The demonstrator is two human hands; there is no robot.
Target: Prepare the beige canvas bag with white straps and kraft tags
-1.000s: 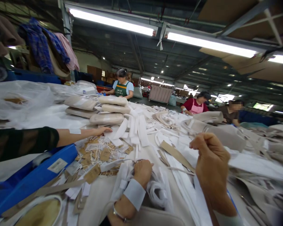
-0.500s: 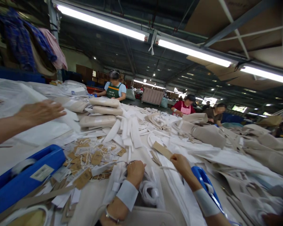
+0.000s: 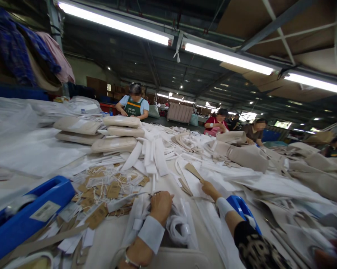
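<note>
In the middle foreground my left hand (image 3: 160, 207) is curled over a beige bag (image 3: 176, 258) whose straps are bundled in white wrapping (image 3: 179, 228). Its fingers are bent downward, and what they grip is hidden. A grey band and a bracelet circle this wrist. To the right and farther forward, my right hand (image 3: 210, 188) is closed on the near end of a flat beige strip (image 3: 193, 171), which slants up and away to the left. Just beside the right wrist lies a blue tape dispenser (image 3: 243, 209).
Brown hang tags (image 3: 113, 189) with white strings lie left of my left hand, beside another blue tape dispenser (image 3: 42, 211). Beige bags (image 3: 114, 144) are stacked behind white foam strips (image 3: 160, 157). Beige fabric pieces (image 3: 248, 160) cover the right. A co-worker's hand (image 3: 327, 257) shows at lower right.
My right arm has reached farther forward, bringing its dark sleeve into view; the strip stays in that hand. Another person's arm at the left has left the view. My left hand has barely moved.
</note>
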